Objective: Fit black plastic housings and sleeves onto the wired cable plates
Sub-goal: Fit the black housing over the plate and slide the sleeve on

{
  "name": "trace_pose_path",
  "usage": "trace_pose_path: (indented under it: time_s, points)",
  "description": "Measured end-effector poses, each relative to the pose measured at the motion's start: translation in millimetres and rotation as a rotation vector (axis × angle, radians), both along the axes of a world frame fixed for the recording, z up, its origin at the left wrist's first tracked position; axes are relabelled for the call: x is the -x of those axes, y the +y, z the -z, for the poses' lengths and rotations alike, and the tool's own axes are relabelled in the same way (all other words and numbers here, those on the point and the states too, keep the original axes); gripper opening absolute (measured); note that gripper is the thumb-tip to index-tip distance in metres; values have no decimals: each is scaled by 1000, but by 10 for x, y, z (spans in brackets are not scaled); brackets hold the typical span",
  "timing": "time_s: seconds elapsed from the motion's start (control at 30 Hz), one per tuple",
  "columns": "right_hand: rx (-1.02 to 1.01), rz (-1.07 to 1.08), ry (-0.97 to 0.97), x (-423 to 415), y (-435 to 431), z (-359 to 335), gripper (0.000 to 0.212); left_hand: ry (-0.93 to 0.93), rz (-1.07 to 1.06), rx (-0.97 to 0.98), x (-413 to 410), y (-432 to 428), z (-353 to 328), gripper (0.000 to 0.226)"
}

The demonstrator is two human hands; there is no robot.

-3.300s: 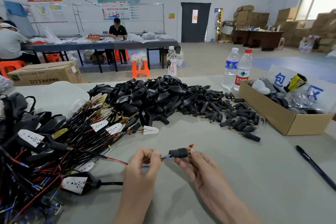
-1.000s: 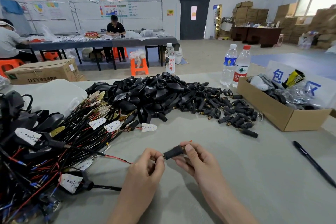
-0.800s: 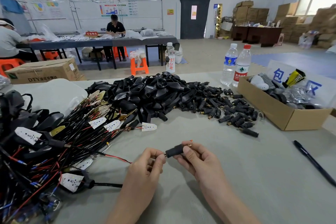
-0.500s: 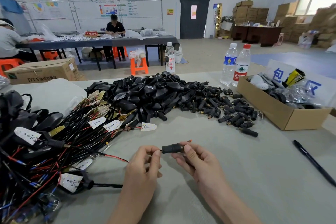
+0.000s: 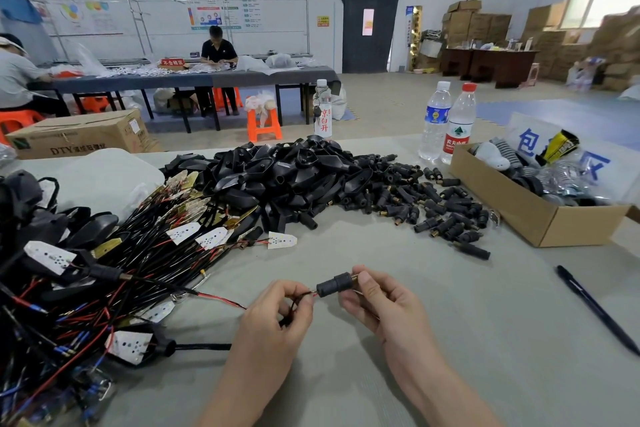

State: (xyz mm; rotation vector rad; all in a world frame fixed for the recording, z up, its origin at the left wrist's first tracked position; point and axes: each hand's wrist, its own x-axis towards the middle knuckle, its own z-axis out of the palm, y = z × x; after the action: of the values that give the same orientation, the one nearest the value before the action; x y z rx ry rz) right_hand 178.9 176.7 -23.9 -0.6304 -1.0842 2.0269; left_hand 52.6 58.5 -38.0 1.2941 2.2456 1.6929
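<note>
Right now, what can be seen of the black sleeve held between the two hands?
The black sleeve is a small stepped cylinder of matte plastic or rubber, with a metal tip showing at its right end. It lies nearly level, slightly raised to the right, above the grey table. The right hand pinches its right end. Thin red and black wires leave its left end, pinched by the left hand.

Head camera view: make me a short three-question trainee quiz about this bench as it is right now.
1. True or false: the right hand holds the sleeve.
2. Fill in: the left hand pinches the red and black ____.
3. Where does the pen lie? A) in the left hand B) on the table, right of both hands C) in the right hand
Key: 1 true; 2 wires; 3 B.
</note>
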Motion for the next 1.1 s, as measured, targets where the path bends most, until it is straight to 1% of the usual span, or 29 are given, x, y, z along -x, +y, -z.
trace_pose_path:
  time_s: [0.23,0.3,0.4,0.5,0.57,0.63,0.7,0.8,0.87,0.93,0.97,1.03,1.1]
  points:
    - [-22,-101,-11,-19,-23,-52,30,6,19,30,5,-28,-39,16]
    - [-59,-120,-51,-31,-20,-69,25,58,33,71,5,-40,-49,18]
    - [-120,-134,-108,-44,-12,-71,15,143,54,140,10,-66,-57,15]
    - [-162,-146,-120,-51,-28,-89,10,136,51,131,22,-69,-55,16]
    - [-165,-127,-113,-54,-29,-100,12,113,34,99,31,-66,-53,16]
    - [-148,-98,-108,-51,-12,-91,10,73,20,75,44,-79,-54,14]
    - [-113,-78,-96,-48,6,-81,11,54,33,83,61,-95,-51,12]
    - [-85,-82,-75,-53,12,-88,28,83,45,101,74,-108,-47,13]
    - [-85,-104,-69,-62,7,-104,30,154,50,103,64,-115,-67,13]
    - [-115,-123,-82,-75,4,-115,26,235,61,101,34,-124,-94,15]
    - [-140,-127,-101,-83,5,-117,21,246,63,93,24,-124,-100,17]
    - [-201,-130,-152,-96,8,-117,11,208,61,79,32,-117,-96,22]
    - [-260,-135,-201,-106,6,-120,9,159,67,85,64,-116,-82,25]
